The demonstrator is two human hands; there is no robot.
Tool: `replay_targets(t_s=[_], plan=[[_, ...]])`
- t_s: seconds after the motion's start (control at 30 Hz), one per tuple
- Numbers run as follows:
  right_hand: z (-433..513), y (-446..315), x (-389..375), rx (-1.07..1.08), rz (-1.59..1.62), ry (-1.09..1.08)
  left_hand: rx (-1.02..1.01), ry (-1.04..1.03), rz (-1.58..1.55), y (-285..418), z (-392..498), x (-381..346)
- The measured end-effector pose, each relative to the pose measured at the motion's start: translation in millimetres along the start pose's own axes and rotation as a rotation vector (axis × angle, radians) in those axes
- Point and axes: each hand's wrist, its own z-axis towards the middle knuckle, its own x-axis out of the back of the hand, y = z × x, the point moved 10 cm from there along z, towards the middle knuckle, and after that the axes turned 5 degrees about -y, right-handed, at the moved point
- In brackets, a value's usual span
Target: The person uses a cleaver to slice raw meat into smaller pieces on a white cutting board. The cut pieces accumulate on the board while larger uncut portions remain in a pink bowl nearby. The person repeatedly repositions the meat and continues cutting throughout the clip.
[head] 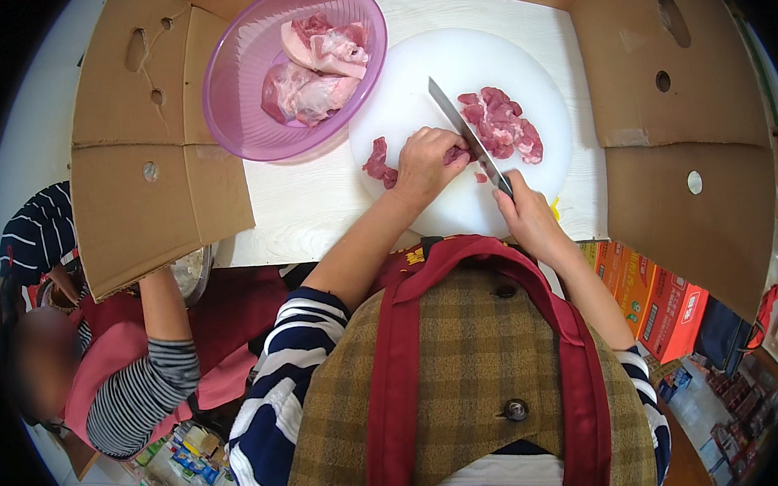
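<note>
My right hand (pixel 526 208) grips the dark handle of a kitchen knife (pixel 456 116), whose long blade slants up and left over a round white cutting board (pixel 412 63). Under the curled fingers of my left hand (pixel 428 160) a piece of raw meat (pixel 458 155) is held against the board, its end at the blade. Right of the knife lies a heap of cut raw meat (pixel 503 123). A smaller strip of meat (pixel 378 163) rests left of my left hand, and a tiny scrap (pixel 480 177) sits beside the blade.
A purple plastic basin (pixel 224 119) with large raw meat pieces (pixel 318 82) overlaps the board's upper left. Cardboard panels (pixel 142 196) wall the white table (pixel 295 208) on the left, back and right. Two people (pixel 139 388) are at the left, one near a metal bowl (pixel 196 273).
</note>
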Motion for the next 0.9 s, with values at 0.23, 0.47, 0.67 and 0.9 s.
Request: replay_targets(t_s=[0.23, 0.47, 0.67, 0.9], plan=[[43.4, -1.7, -3.7, 0.053, 0.043, 0.027, 0.007, -0.014, 0.01, -0.2, 1.7, -1.2], [-48.4, 33.7, 15.8, -0.109, 0.02, -0.022, 0.144, 0.059, 0.018, -16.8, 8.2, 0.8], [-50.3, 29.9, 25.2, -0.103, 0.03, 0.086, 0.059, -0.015, 0.104, 0.0, 4.8, -0.6], [-37.2, 13.3, 20.2, -0.031, 0.085, 0.085, 0.058, 0.027, -0.05, 4.0, -5.6, 17.5]])
